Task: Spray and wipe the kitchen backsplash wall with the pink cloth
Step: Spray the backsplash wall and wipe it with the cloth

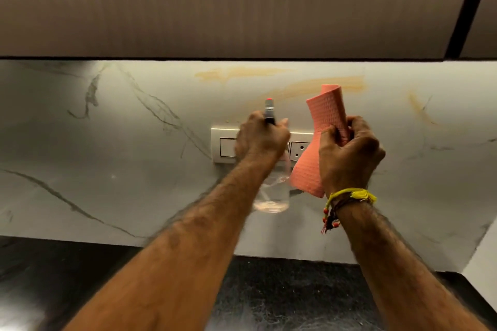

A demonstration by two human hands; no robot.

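Note:
My left hand (259,138) grips a clear spray bottle (271,196) by its neck; the nozzle with a red tip points up toward the wall. My right hand (349,156) is closed around a folded pink cloth (326,113), held upright just in front of the wall. The backsplash wall (107,142) is pale marble with grey veins. Yellowish-orange smears (295,83) streak it above both hands, and another smear (419,110) lies to the right.
A white switch and socket plate (224,146) sits on the wall behind my hands. Brown upper cabinets (242,2) overhang the wall. A dark speckled countertop (282,298) runs below. A white side wall (481,258) closes the right corner.

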